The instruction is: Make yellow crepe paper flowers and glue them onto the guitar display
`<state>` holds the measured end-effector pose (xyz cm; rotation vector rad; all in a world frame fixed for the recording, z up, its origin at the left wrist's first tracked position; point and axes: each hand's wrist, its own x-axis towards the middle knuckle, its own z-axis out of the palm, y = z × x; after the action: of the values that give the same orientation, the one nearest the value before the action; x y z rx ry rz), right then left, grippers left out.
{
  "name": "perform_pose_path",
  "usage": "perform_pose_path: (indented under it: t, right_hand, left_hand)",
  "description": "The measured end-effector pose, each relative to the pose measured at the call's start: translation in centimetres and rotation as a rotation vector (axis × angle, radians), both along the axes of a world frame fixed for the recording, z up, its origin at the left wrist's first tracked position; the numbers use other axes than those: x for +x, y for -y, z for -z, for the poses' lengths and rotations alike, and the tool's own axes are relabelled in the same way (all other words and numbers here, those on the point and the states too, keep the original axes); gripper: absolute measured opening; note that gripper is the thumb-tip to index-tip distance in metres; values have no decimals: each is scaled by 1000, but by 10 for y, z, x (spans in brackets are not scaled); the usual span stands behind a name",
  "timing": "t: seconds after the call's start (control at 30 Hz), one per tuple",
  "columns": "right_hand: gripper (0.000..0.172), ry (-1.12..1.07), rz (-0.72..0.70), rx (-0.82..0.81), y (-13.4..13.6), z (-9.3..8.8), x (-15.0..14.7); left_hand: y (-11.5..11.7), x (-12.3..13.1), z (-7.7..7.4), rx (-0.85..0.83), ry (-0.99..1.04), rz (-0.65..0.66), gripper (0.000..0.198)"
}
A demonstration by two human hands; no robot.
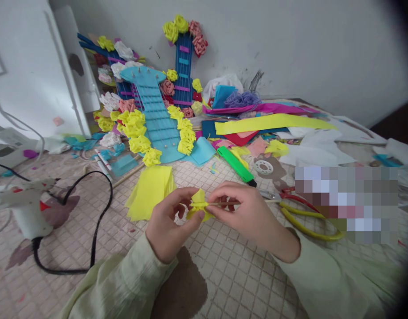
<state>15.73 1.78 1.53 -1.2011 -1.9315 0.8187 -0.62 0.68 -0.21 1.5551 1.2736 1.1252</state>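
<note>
1. Left hand (pixel 172 223), nearest at 7 o'clock of the paper, pinches that folded yellow paper (pixel 199 198) between thumb and fingertips
2. Right hand (pixel 245 204), at 3 o'clock, grips a thin stick (pixel 229 203) in its fingers; the stick lies nearly level, its left end touching the paper, its other end showing past the hand
3. The paper is held above the mat (pixel 230 266), between both hands
4. At 9 o'clock, well apart, is the glue gun (pixel 31 212), with a black cord (pixel 97 230) looping from its grip
5. At 3 o'clock, beyond the right hand, lie yellow handles (pixel 300 228), with a pixelated patch hiding what is beside them
6. Between 9 and 10 o'clock, near the left hand, lies a stack of yellow sheets (pixel 152 192)
7. Between 1 and 2 o'clock lies a green cutter (pixel 235 166), a white disc (pixel 259 164) just right of it
8. Farther, at 11 o'clock, a blue guitar (pixel 159 119) leans back, yellow flowers (pixel 134 130) along its sides
9. Farthest, near 12 o'clock, a dark blue guitar (pixel 184 66) stands by the wall (pixel 290 48); purple yarn (pixel 242 99) lies toward 1 o'clock
</note>
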Motion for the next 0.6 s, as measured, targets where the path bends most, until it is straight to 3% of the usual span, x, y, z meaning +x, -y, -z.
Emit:
perform_pose_path:
  t: [0.33, 0.6]
  right_hand:
    - [7, 60, -46, 34, -1, 7, 0]
    - [10, 64, -64, 113, -4, 6, 2]
  left_hand:
    - [-2, -1, 2, 197, -193, 8, 35]
    - [4, -10, -8, 359, -383, -60, 36]
